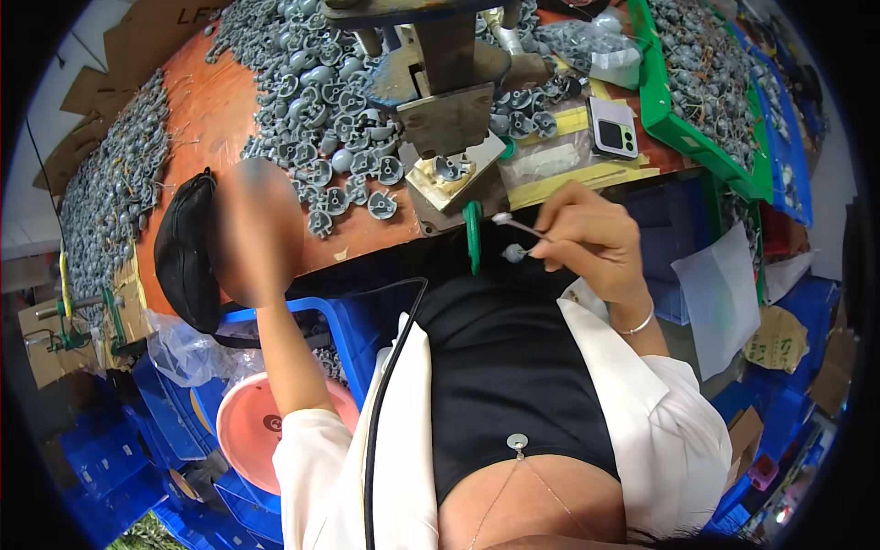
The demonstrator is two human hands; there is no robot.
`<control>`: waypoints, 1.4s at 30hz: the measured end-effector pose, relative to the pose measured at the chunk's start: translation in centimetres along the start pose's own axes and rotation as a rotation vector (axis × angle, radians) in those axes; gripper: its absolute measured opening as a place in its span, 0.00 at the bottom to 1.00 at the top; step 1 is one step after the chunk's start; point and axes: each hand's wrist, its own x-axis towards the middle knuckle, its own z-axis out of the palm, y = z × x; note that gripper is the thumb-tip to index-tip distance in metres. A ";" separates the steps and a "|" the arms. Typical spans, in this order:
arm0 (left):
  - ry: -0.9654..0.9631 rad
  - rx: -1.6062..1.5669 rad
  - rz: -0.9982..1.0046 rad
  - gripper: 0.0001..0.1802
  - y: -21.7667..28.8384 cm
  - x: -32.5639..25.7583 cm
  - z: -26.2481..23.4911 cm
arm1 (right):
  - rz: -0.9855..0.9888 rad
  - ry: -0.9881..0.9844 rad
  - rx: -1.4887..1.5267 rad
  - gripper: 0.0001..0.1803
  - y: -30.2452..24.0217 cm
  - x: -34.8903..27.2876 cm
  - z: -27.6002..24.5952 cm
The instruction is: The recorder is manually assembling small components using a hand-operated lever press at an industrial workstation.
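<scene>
My right hand (594, 240) is closed in a pinch in front of the table edge. Its fingers grip a thin stick with a white tip (521, 225), and a small grey rounded part (514, 253) shows just below, at the fingertips. Over the table's left part, my left hand (259, 229) is smeared by blur, so its fingers cannot be read. It is nearest to a black cloth item (188, 252) and the loose grey plastic shells (353, 119). Under the press head (447, 119), a grey shell (449, 170) sits on a pale fixture (451, 191).
A green lever (473, 236) juts out below the fixture. To its right lies a phone (612, 128). A green crate (701, 101) of grey parts stands at the far right. More grey parts (115, 183) heap up at left. A pink basin (247, 435) stands below the table.
</scene>
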 end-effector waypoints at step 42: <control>-0.067 -1.324 0.109 0.08 17.0 -6.3 -3.3 | 0.655 0.285 0.652 0.06 6.1 1.4 5.0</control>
